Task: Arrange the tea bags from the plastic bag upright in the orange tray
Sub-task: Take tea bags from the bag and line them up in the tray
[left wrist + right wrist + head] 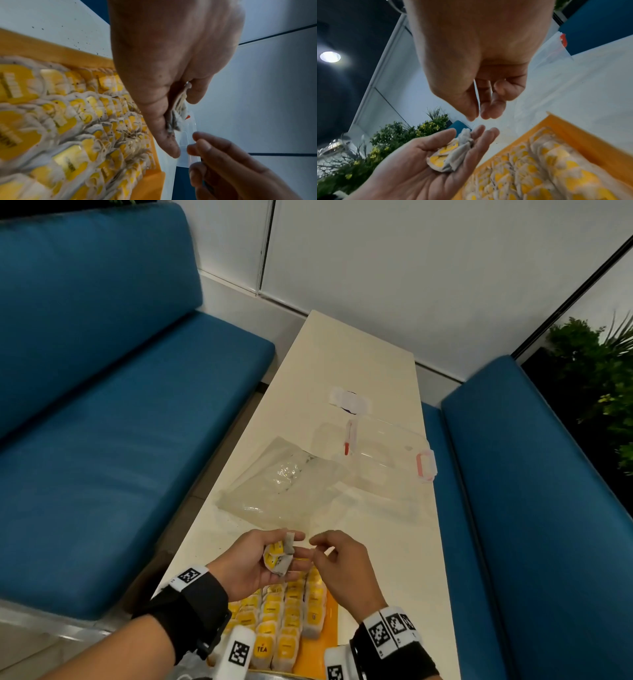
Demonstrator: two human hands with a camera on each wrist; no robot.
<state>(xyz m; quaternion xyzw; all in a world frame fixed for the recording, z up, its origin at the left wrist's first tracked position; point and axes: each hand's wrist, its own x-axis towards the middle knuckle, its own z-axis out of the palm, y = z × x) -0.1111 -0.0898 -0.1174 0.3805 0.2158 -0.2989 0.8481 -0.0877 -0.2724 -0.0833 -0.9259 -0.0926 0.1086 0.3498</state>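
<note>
My left hand [294, 546] is palm up above the far end of the orange tray [332, 621] and holds a small bunch of tea bags [277, 556] with yellow tags, thumb over them. In the right wrist view the bunch [448, 155] lies across that palm. My right hand [317, 542] hovers just right of it, thumb and forefinger tips a little apart [478, 117], nothing visible between them. Rows of tea bags [284, 618] stand upright in the tray. The clear plastic bag [284, 484] lies flat on the table beyond my hands.
A clear container [387, 453] with red clasps sits behind the bag, and a white sticker [349, 398] lies farther back. The narrow cream table [342, 364] runs between two blue sofas [102, 405] [548, 508]. A plant [603, 364] stands at the right.
</note>
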